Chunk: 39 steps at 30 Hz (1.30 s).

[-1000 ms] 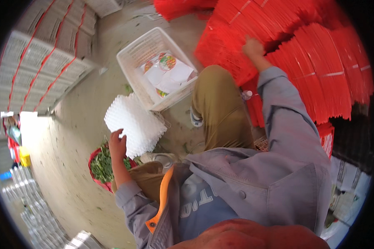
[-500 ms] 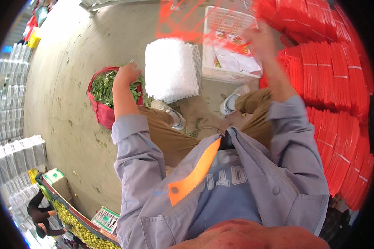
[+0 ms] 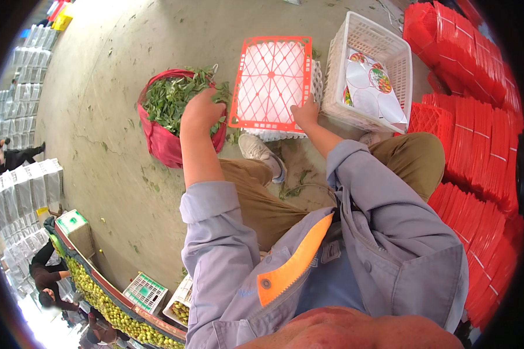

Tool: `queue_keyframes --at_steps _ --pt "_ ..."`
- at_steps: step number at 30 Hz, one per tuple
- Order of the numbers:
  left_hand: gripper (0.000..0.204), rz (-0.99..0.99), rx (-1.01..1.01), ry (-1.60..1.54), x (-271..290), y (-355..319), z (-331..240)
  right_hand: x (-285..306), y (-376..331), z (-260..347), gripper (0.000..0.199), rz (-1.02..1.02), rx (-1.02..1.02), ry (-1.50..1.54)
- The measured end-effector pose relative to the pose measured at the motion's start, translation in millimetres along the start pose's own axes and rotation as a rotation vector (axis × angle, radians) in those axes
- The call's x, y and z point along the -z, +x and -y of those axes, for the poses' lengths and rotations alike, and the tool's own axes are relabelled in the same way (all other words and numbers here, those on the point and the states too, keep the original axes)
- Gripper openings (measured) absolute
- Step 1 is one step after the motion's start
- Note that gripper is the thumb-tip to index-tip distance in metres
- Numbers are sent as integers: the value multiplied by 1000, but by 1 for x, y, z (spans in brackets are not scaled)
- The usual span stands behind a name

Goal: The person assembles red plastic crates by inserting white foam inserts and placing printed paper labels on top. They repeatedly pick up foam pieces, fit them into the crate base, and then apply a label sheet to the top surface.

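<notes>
My right hand (image 3: pixel 306 113) grips a red plastic lattice panel (image 3: pixel 271 74) by its near right corner. The panel lies flat over a stack of white foam netting sheets (image 3: pixel 316 81), which shows through its openings. Over the near right side of a red cloth bag (image 3: pixel 160 142) full of green leaves (image 3: pixel 167 102) is my left hand (image 3: pixel 204 110). Its finger and thumb are apart, a little left of the panel, and nothing shows in them; the other fingers are partly hidden.
A white crate (image 3: pixel 333 96) right of the foam holds printed paper sheets (image 3: pixel 375 87). Bundled red plastic stacks (image 3: pixel 474 151) line the right side. My shoes (image 3: pixel 259 154) are close to the foam. At lower left, people (image 3: pixel 48 273) stand by a long bin of green fruit (image 3: pixel 108 308).
My right hand has brought the red panel from the upper right, where it was blurred in motion, down onto the white foam. My left hand remains by the leaf bag.
</notes>
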<state>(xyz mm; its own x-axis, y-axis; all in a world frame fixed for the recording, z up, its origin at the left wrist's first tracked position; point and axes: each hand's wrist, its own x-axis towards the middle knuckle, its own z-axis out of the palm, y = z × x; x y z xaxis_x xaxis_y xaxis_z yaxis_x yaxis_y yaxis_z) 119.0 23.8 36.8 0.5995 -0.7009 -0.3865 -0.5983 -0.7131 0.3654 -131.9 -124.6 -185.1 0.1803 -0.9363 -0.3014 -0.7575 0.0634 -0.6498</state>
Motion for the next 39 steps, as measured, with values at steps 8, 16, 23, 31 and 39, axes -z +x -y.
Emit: queue_keyframes --at_steps 8,16,23,31,39 --pt "61 69 -97 -35 4 -1 -35 -22 -4 -14 97 7 11 -147" --pt "77 170 -222 191 -62 21 -41 15 12 10 80 -79 282 -180" --pt "105 204 -324 313 -198 77 -51 178 100 -33 39 -157 473 -245" --pt "108 345 -145 299 -274 94 -58 300 181 -208 60 166 -15 -710" --pt "81 144 -182 205 -220 68 -79 246 176 -208 142 337 -182 -825"
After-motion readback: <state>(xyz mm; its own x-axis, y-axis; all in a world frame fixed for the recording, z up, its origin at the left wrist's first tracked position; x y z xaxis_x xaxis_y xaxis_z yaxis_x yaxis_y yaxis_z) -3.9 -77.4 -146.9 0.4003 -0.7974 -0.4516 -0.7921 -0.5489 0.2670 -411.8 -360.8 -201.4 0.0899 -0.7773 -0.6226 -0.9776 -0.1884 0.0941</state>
